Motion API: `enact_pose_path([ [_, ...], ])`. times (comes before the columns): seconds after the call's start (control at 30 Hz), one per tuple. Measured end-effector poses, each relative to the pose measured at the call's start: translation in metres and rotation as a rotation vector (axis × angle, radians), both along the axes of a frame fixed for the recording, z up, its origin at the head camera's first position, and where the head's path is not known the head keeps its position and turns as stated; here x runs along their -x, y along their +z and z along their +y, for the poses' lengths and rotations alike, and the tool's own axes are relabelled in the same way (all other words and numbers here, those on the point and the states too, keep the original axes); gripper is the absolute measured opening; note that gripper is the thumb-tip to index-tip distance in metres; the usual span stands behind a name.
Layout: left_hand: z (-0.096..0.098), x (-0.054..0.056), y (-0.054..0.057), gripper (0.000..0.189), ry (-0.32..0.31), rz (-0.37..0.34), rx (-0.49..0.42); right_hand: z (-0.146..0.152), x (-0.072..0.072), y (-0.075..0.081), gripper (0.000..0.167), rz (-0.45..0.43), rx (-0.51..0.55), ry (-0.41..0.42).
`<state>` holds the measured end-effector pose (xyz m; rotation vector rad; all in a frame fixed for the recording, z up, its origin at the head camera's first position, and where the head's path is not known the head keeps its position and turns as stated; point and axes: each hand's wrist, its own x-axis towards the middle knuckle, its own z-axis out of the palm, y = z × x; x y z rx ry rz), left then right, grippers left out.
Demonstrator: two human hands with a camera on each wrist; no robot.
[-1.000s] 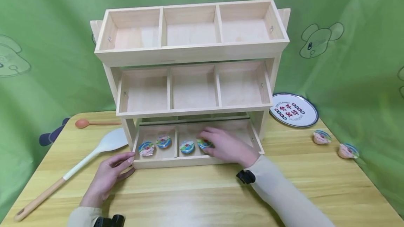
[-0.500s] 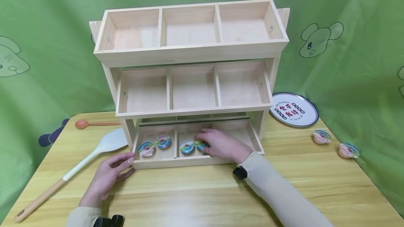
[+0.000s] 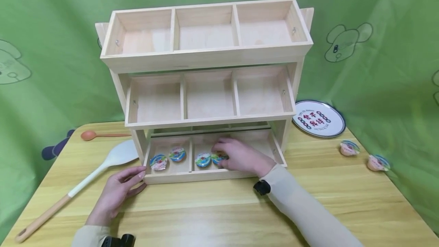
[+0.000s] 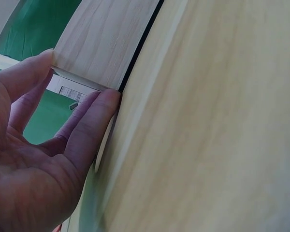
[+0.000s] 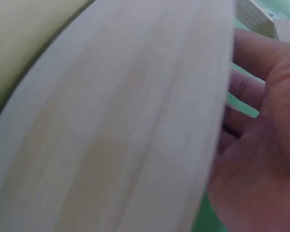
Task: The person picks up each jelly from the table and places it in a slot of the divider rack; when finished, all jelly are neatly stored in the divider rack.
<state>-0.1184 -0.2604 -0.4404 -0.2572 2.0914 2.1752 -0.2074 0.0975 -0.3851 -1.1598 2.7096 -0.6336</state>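
In the head view, my left hand [image 3: 118, 191] holds the left front corner of the bottom wooden tray [image 3: 205, 178]. The left wrist view shows the thumb and fingertips [image 4: 108, 99] against the end of its front panel. My right hand [image 3: 241, 157] reaches over the tray's front and grips a jelly cup [image 3: 218, 157] in the wider section. Another jelly cup [image 3: 203, 160] sits just left of it. Two more, a pink jelly cup [image 3: 159, 162] and an orange one [image 3: 177, 154], are in the left section. The right wrist view has the front panel hiding the fingertips.
The bottom tray belongs to a three-tier wooden rack; its middle tray [image 3: 209, 119] overhangs behind my right hand. A white spatula [image 3: 120, 153] and orange spoon [image 3: 90, 135] lie left. At right are a plate [image 3: 329, 130] and two jelly cups, one nearer [image 3: 378, 163], one farther [image 3: 349, 148].
My right hand has shifted slightly left with the jelly cup, bringing it close beside the neighbouring cup. My left hand has stayed at the tray's corner.
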Motion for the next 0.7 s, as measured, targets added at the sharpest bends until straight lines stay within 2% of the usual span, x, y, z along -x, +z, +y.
enact_pose_path([
  [0.17, 0.001, 0.001, 0.0, 0.04, -0.008, 0.001, -0.002, 0.013, -0.006, 0.009, 0.039, -0.01, 0.042, -0.024],
  [0.43, 0.001, 0.0, -0.001, 0.038, -0.006, 0.001, -0.015, 0.032, -0.019, 0.022, 0.043, -0.009, 0.046, -0.042],
  [0.7, -0.001, 0.0, 0.0, 0.036, -0.01, -0.002, -0.024, 0.049, -0.029, 0.026, 0.043, -0.032, 0.057, -0.088],
])
